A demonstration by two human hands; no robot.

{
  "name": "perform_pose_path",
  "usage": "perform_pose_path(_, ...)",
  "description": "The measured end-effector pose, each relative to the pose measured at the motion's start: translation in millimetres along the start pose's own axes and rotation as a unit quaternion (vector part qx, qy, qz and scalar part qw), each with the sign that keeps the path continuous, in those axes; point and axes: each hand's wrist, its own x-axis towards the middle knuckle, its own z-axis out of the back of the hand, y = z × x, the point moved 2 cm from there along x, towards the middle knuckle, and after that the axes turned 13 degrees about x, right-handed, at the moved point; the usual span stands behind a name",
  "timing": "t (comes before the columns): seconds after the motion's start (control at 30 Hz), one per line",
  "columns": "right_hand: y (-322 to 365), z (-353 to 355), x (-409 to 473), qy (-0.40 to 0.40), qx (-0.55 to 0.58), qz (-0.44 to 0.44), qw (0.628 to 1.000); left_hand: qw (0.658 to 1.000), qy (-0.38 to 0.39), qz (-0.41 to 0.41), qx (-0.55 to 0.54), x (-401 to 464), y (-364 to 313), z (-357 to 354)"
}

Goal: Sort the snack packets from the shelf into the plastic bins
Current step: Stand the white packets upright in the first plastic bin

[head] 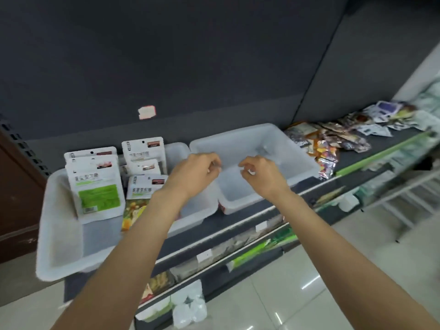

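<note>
Nearest you, your left hand [194, 173] and right hand [260, 173] hover side by side, close but apart, above the plastic bins. Both have fingers curled inward; neither visibly holds a packet, though blur makes it hard to say whether something small is pinched.

Beneath your left forearm, the left bin [59, 234] and the middle bin [177, 148] already hold upright white pouches [96, 186], about 5 that you can count. The right bin [257, 148], below your hands, looks empty.

Farther along the shelf [357, 160], just beyond that bin, a loose pile of snack packets [333, 139] remains unsorted. Judging by that, you are partway through: 1 kind is binned, and most of the mixed pile is left.
</note>
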Motion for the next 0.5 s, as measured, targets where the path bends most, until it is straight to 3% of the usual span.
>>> perform_pose_path(0.17,-86.8,75.9,-25.0,-0.026,-0.011,-0.044,0.999,0.999,0.033,-0.036,0.005,41.6,-100.3,-41.9)
perform_pose_path(0.5,-270.7,235.4,-53.2,-0.059,-0.03,-0.097,0.993,0.995,0.003,-0.073,0.067,134.6,-312.9,-104.2)
